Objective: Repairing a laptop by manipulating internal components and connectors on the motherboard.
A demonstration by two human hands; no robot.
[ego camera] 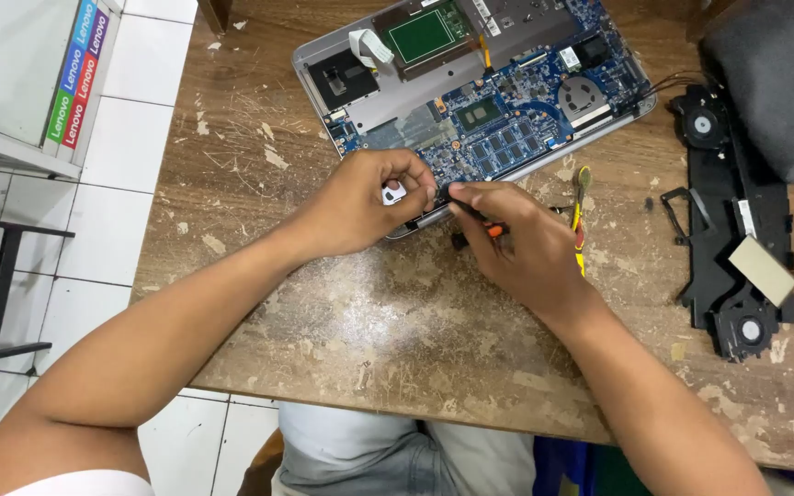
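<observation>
On the worn wooden counter (397,321), the opened silver laptop with blue circuit board (480,101) lay; left hand (365,202) fingers pinched a small white part (393,193), right hand (516,243) fingers gripped an orange-and-black screwdriver (482,220) at its near edge.

Repair workshop: opened laptop (475,92) on scarred workbench (397,321).

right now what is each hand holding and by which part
The right hand grips a screwdriver by its black and orange handle. The left hand pinches a small white part at the laptop edge.
</observation>
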